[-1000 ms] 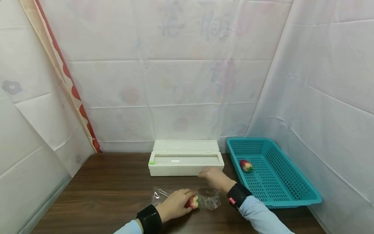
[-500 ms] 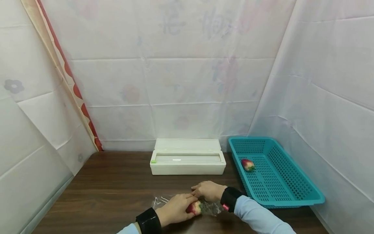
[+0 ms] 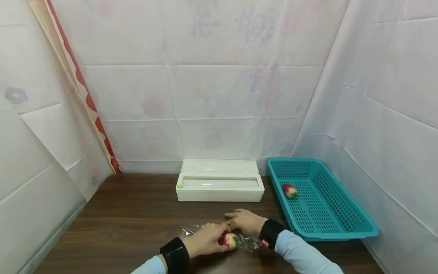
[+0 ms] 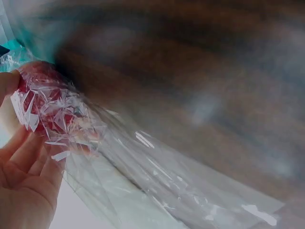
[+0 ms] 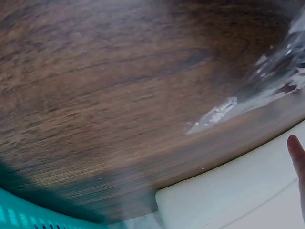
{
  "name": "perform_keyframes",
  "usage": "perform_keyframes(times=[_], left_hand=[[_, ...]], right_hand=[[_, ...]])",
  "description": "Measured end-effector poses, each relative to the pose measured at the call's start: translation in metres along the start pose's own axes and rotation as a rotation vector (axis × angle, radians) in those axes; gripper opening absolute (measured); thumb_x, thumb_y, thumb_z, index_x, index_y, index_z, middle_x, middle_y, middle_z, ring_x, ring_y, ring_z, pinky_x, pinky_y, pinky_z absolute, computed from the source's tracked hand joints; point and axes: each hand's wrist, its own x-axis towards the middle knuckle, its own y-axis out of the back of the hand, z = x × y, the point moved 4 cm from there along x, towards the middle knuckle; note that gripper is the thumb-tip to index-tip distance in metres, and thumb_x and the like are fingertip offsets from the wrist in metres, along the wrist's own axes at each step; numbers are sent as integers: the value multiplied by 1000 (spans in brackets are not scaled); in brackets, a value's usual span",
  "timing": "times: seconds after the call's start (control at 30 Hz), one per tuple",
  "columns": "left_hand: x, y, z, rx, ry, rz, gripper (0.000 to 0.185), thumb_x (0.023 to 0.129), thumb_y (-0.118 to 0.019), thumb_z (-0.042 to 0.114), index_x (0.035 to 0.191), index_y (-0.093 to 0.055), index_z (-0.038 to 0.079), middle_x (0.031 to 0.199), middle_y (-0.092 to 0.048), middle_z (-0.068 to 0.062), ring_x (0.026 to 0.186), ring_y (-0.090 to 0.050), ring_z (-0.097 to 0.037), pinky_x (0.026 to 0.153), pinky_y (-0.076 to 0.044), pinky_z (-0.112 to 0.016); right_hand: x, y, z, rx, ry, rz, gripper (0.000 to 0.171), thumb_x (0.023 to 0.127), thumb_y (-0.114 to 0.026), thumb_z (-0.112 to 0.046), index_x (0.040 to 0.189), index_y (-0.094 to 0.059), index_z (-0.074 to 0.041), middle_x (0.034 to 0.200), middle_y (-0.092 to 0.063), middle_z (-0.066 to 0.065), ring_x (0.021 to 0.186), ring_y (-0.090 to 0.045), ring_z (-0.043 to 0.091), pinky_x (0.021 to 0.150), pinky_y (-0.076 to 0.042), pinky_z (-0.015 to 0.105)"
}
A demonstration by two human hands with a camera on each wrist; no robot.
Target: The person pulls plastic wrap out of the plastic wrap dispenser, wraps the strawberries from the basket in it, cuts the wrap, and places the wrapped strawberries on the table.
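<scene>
Fingers [image 4: 21, 162] cupping wrapped strawberry [image 4: 45, 107], film [image 4: 157, 181] trailing

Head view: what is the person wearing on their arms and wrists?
Both arms are in light blue long sleeves. Each wrist carries a wide black band; the one by the right hand shows a small red tag, the one by the left hand is plain. No gloves.

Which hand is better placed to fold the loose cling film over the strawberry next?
Probably the right hand: the left hand already grips the strawberry, while the right rests by the loose cling film with its fingers seemingly free.
</scene>
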Motion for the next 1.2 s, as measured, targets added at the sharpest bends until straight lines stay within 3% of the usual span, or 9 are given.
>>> perform_keyframes(times=[0.3, 0.43, 0.53, 0.63, 0.7, 0.87, 1.03, 1.2], left_hand=[[8, -1, -15, -144, 60, -66, 33, 77, -69, 42, 100, -62, 19, 95, -65, 11, 83, -56, 1, 72, -46, -24], [9, -1, -18, -204, 87, -85, 35, 75, -69, 41, 103, -64, 19, 96, -65, 13, 83, -55, 2, 73, -46, -21], [9, -2, -18, -245, 90, -84, 35, 75, -70, 38, 103, -64, 18, 95, -65, 14, 80, -54, 4, 69, -45, -16], [10, -2, -19, -274, 97, -73, 34, 73, -72, 36, 101, -65, 17, 92, -63, 14, 75, -52, 5, 65, -43, -14], [11, -3, -20, -291, 107, -65, 34, 72, -72, 36, 99, -66, 17, 89, -60, 14, 73, -50, 4, 63, -43, -14], [14, -4, -26, -347, 117, -55, 33, 73, -73, 35, 99, -69, 15, 81, -51, 13, 70, -48, 1, 59, -42, -15], [14, -7, -34, -425, 148, -57, 34, 75, -72, 31, 104, -68, 13, 85, -55, 11, 75, -52, 0, 62, -45, -16], [14, -7, -40, -494, 176, -95, 32, 79, -69, 32, 105, -68, 13, 92, -60, 6, 82, -56, -4, 66, -48, -19]], right_hand=[[-4, -2, 6, 137, -103, 10, 40, 83, -63, -11, 115, -63, -34, 133, -51, -4, 129, -41, 23, 96, -43, 41], [-5, 1, 13, 216, -169, 53, 41, 81, -63, -4, 115, -65, -26, 133, -52, 3, 129, -42, 26, 100, -40, 39], [-10, 12, 17, 250, -262, 133, 30, 81, -63, -3, 107, -69, -17, 121, -61, 1, 122, -49, 23, 98, -42, 35], [-13, 30, 15, 281, -371, 188, 13, 84, -62, -10, 93, -72, -13, 96, -64, -4, 99, -60, 15, 84, -49, 29], [-14, 44, 7, 297, -417, 185, 8, 85, -63, -14, 86, -71, -14, 84, -61, -7, 84, -59, 10, 73, -50, 24], [-16, 62, -24, 338, -448, 91, 7, 81, -67, -19, 86, -68, -15, 77, -58, -9, 69, -54, 3, 56, -45, 20], [-16, 53, -45, 342, -486, 88, 31, 72, -75, -36, 90, -60, -16, 80, -54, -10, 67, -50, 2, 53, -43, 21], [-17, 36, -51, 265, -499, 181, 47, 68, -76, -42, 101, -58, -14, 90, -57, -6, 78, -57, 7, 58, -48, 23]])
